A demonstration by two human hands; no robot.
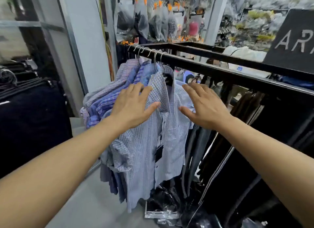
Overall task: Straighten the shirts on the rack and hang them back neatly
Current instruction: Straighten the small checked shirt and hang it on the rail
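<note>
A pale blue checked shirt (pixel 149 143) hangs at the front of a row of shirts on a black metal rack rail (pixel 212 70). Behind it hang several blue and purple striped shirts (pixel 108 95) on wire hangers. My left hand (pixel 134 105) lies flat with spread fingers on the front shirt's left shoulder. My right hand (pixel 203 104) is spread open over its right shoulder, thumb near the collar (pixel 168 92). A dark tag (pixel 158 153) dangles from the shirt's button line.
Dark trousers (pixel 212 151) hang to the right of the shirts on the same rack. Folded dark garments (pixel 25 109) fill the left side. A black sign (pixel 294 41) stands at the right. Plastic-wrapped items (pixel 161 210) lie on the grey floor below.
</note>
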